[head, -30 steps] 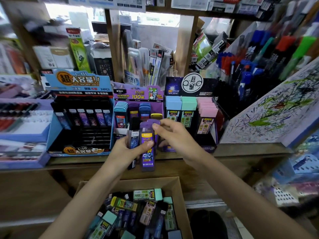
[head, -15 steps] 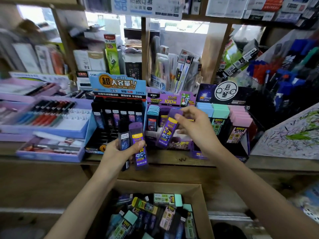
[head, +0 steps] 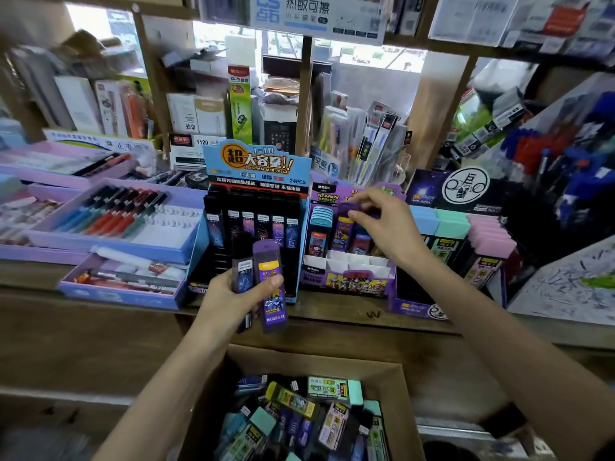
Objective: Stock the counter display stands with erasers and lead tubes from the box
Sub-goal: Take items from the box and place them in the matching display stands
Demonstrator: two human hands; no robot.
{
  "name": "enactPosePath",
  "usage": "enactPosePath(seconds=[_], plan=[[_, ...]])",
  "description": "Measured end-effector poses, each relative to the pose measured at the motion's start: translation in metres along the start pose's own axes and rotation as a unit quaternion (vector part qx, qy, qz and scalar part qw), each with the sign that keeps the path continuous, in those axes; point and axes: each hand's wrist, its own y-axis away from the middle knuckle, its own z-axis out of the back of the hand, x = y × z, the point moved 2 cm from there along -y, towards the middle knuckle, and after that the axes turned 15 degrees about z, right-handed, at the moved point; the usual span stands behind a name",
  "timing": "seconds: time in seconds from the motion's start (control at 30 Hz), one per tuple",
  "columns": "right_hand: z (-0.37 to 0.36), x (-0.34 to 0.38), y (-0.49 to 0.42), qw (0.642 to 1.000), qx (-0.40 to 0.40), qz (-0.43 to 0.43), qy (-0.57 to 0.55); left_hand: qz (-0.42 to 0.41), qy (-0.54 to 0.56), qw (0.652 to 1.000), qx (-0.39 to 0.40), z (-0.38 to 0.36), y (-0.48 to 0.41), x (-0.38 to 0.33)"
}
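Head view: left hand (head: 226,299) holds two lead tubes (head: 268,272).

You can read "超大容量!!", "1-10" and "24PCS" on the blue header card (head: 256,166), "1120" on the white box (head: 196,143) just left of it, and "热敏可擦" on the hanging sign (head: 312,11) above it.

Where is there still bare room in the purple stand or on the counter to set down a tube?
Free: the white front slots of the purple stand, between its filled back row and printed front wall; also the wooden counter strip in front of it. Crowded: that back row, where the right hand pinches a purple tube, and the heaped box below.
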Motion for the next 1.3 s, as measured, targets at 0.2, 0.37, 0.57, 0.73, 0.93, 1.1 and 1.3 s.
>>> enactPosePath(seconds=[0.2,0.37,0.57,0.73,0.93,1.1,1.3], plan=[[-0.012,-0.008,0.003,0.975,0.034,0.104,0.193,0.011,-0.01,1.0,0.015,-0.008,-0.001,0.0],[-0.016,-0.012,0.002,0.961,0.04,0.11,0.251,0.005,-0.025,0.999,0.034,-0.018,0.002,-0.003],[-0.008,0.01,0.011,0.95,0.017,0.143,0.276,-0.006,-0.041,0.998,0.043,-0.028,0.004,-0.008],[-0.005,0.048,0.033,0.983,0.113,0.018,-0.146,-0.014,-0.06,0.996,0.066,-0.037,0.003,-0.012],[-0.013,0.058,0.047,0.962,0.142,-0.037,-0.229,-0.012,-0.082,0.994,0.073,-0.049,0.003,-0.008],[0.014,0.042,0.035,0.968,0.048,-0.058,-0.241,-0.04,-0.069,0.995,0.056,-0.048,0.001,-0.011],[0.041,0.024,0.009,0.982,-0.073,-0.022,-0.174,0.014,-0.022,0.999,0.024,-0.041,-0.003,-0.008]])
